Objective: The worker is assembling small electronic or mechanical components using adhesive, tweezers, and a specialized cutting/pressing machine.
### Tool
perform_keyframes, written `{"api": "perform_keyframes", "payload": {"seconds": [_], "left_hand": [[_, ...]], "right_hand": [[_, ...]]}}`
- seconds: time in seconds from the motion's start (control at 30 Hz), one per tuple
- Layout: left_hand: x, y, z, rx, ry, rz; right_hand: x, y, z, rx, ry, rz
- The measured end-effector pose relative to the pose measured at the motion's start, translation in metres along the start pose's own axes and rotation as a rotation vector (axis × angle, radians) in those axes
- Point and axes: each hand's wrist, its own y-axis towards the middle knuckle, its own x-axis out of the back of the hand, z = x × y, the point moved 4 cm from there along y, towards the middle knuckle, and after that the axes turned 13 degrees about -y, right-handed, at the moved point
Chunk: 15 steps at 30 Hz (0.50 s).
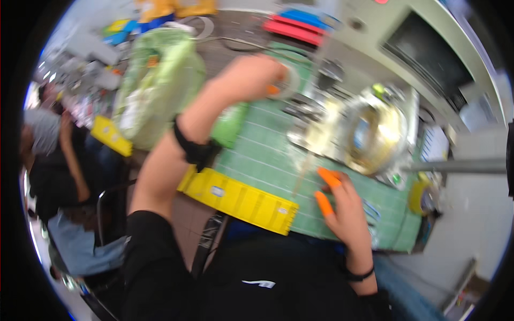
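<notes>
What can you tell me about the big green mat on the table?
The green mat is a flat cutting mat with a pale grid of lines and a yellow ruler strip along its near edge. It lies flat on the table, turned at a slant in the picture. The right hand, with orange caps on two fingertips, rests on it. The left hand is raised above it, holding a roll of tape. A shiny, blurry metal object sits on its far right part.

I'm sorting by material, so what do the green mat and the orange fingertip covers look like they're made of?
The green mat looks like matte rubbery plastic, flat with a pale printed grid. The orange fingertip covers on the right hand look like thin rubber or latex, smooth and snug; blur leaves this uncertain.
</notes>
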Motion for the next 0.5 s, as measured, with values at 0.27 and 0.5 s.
{"api": "perform_keyframes", "payload": {"seconds": [0.27,0.5], "left_hand": [[-0.015,0.014,-0.012,0.023,0.050,-0.102],[-0.019,0.009,-0.006,0.046,0.001,-0.113]], "right_hand": [[0.008,-0.012,0.001,0.071,-0.034,-0.035],[0.007,-0.012,0.000,0.112,-0.051,-0.067]]}}
